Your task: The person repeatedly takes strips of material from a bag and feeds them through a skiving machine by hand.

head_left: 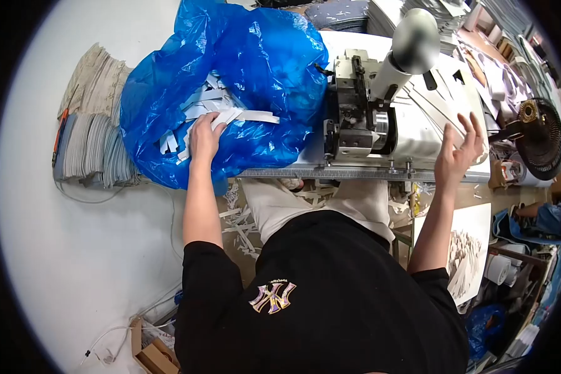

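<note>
My left hand (206, 138) is inside the mouth of a large blue plastic bag (268, 75), its fingers closed on white strips (230, 116) that lie in a loose heap there. One strip sticks out to the right of the fingers. My right hand (460, 153) is raised over the right part of the machine table (417, 140), fingers spread, holding nothing. Between the hands stands a metal machine (358, 106) with a white post and a round shiny top. Long pale strips (433, 106) lie behind my right hand.
Stacked bundles (96, 146) stand left of the bag. A metal ruler edge (293, 174) runs along the table front. On the right are a black fan (539, 137) and a white board (480, 224) with strips. Scraps lie on the floor (249, 255).
</note>
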### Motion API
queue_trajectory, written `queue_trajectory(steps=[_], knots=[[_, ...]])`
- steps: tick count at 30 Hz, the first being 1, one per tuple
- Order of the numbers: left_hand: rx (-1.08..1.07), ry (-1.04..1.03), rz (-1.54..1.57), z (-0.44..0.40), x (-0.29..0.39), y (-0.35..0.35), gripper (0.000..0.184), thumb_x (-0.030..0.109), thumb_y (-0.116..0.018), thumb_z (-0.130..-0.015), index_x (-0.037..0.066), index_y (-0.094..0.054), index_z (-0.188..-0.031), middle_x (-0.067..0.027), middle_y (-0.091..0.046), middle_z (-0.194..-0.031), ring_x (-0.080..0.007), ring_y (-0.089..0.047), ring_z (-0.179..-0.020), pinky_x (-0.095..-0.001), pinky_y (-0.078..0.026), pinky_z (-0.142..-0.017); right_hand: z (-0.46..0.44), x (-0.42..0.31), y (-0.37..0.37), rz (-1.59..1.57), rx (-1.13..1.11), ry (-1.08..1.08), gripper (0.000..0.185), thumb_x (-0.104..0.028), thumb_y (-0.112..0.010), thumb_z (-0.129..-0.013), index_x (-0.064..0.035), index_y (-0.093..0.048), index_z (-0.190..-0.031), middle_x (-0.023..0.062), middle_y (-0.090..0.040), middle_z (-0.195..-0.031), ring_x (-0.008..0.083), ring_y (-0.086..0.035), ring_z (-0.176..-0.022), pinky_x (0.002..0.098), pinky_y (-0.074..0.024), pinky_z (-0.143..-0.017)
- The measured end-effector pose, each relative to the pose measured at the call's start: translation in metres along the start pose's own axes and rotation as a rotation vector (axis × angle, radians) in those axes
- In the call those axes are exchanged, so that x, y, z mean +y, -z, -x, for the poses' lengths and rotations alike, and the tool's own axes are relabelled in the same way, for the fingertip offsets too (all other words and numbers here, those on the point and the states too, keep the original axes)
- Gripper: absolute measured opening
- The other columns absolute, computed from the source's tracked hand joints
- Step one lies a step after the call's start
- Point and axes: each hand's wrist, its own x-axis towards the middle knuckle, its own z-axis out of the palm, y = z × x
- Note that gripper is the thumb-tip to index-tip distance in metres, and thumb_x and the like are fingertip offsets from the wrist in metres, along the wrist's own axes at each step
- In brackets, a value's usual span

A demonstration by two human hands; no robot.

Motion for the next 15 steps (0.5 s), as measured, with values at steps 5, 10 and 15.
queue_trajectory(steps=[5,10,15], knots=[[0.047,0.117,0.254,-0.006,0.031,0.018,0.025,0.018,-0.076,-0.097,0.003,-0.062,-0.111,-0.0179,-0.072,-0.108,-0.0399,-0.069,-0.104,-0.0451,-0.053,-0.089,0.017,-0.023,-0.018,-0.188,-0.154,0.048,0.029,-0.024,-0.069,-0.104,-0.0062,-0.07,-0.127,0.0137,-0.056,-0.151,0.0326,-0.045,-0.141,0.0459,-0.0346,-0.12],[-0.057,-0.022,0.397,-0.002,0.131,0.031,0.023,0.014,-0.075,-0.099,0.002,-0.057,-0.106,-0.0158,-0.068,-0.098,-0.035,-0.068,-0.093,-0.0407,-0.053,-0.085,0.026,-0.041,-0.032,-0.3,-0.358,0.064,0.022,-0.017,-0.071,-0.099,-0.006,-0.072,-0.118,0.0104,-0.063,-0.142,0.0316,-0.051,-0.134,0.0448,-0.0381,-0.117],[-0.126,-0.65,0.394,-0.003,0.224,0.011,0.023,0.011,-0.077,-0.095,0.002,-0.06,-0.109,-0.0141,-0.065,-0.101,-0.0322,-0.067,-0.094,-0.0408,-0.054,-0.084,0.023,-0.047,-0.044,-0.272,-0.416,0.093,0.019,-0.018,-0.073,-0.096,-0.0055,-0.072,-0.111,0.009,-0.067,-0.132,0.0321,-0.055,-0.125,0.0438,-0.0419,-0.111]])
